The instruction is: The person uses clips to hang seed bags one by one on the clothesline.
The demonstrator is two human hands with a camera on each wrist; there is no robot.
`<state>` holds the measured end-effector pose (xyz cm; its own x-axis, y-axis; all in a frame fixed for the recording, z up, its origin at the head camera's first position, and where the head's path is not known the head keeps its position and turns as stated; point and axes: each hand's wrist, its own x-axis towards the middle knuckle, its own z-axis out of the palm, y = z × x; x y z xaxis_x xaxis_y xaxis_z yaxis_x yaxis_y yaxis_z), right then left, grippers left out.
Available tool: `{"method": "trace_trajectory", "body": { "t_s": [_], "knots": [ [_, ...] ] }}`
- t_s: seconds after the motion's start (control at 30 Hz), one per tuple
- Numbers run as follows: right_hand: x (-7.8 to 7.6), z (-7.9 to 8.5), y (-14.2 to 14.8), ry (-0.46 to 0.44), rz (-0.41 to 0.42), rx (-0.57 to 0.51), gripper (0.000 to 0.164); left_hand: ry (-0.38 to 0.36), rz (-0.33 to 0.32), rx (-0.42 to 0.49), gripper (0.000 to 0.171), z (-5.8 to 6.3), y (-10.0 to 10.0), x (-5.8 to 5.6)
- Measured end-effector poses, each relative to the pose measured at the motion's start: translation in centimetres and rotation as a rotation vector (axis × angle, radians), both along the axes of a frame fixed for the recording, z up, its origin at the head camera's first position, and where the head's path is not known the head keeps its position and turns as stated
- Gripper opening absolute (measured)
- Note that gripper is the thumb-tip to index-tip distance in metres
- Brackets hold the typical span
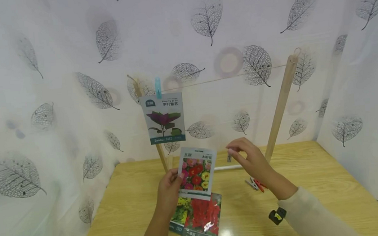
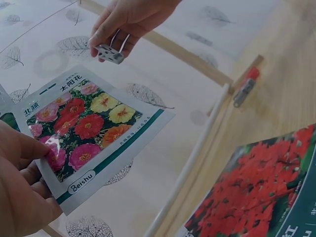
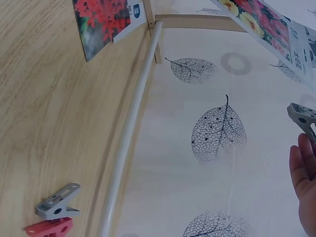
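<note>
My left hand (image 1: 169,187) pinches a seed packet (image 1: 197,171) by its left edge, thumb on the front; bright flowers are printed on it. To the right, my right hand (image 1: 248,157) pinches a grey clothespin (image 2: 109,53) between thumb and fingers, apart from the packet. In the right wrist view that clothespin (image 3: 302,116) points toward the packet's side of the frame. A second seed packet (image 1: 164,121), with a purple-leaved plant, hangs at the left of a string (image 1: 225,77) under a blue clothespin (image 1: 158,87).
A wooden post (image 1: 280,107) holds up the string's right end. Below, a red-flowered packet (image 1: 203,218) overlaps a yellow-flowered packet (image 1: 181,210) on the wooden table (image 1: 123,208). Grey and red clothespins (image 3: 57,202) lie near a white rod (image 3: 129,128) at the stand's base.
</note>
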<state>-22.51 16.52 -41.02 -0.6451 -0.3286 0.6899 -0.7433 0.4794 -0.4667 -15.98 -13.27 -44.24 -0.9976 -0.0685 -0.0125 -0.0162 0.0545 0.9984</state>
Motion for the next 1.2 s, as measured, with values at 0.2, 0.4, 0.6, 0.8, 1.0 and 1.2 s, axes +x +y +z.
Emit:
{"method": "trace_trajectory", "body": {
  "t_s": [0.2, 0.4, 0.6, 0.8, 1.0, 1.2],
  "knots": [
    [0.1, 1.0, -0.2, 0.019, 0.009, 0.002, 0.022, 0.020, -0.007, 0.017, 0.029, 0.5, 0.0, -0.2],
    [0.1, 1.4, -0.3, 0.026, 0.009, -0.006, 0.022, 0.035, 0.004, 0.014, 0.029, 0.9, 0.1, -0.3],
    [0.2, 2.1, -0.5, 0.029, 0.025, -0.010, 0.024, 0.038, 0.016, 0.007, 0.028, 1.0, 0.1, -0.4],
    [0.3, 2.8, -0.6, 0.049, 0.028, -0.014, 0.023, 0.049, 0.019, 0.019, 0.028, 1.4, 0.3, -0.5],
    [0.1, 3.3, -0.5, 0.075, 0.041, -0.012, 0.025, 0.071, 0.019, 0.025, 0.029, 1.7, 0.5, -0.7],
    [0.0, 3.8, -0.5, 0.081, 0.045, -0.021, 0.027, 0.100, 0.018, 0.039, 0.031, 2.0, 0.6, -0.8]
  ]
}}
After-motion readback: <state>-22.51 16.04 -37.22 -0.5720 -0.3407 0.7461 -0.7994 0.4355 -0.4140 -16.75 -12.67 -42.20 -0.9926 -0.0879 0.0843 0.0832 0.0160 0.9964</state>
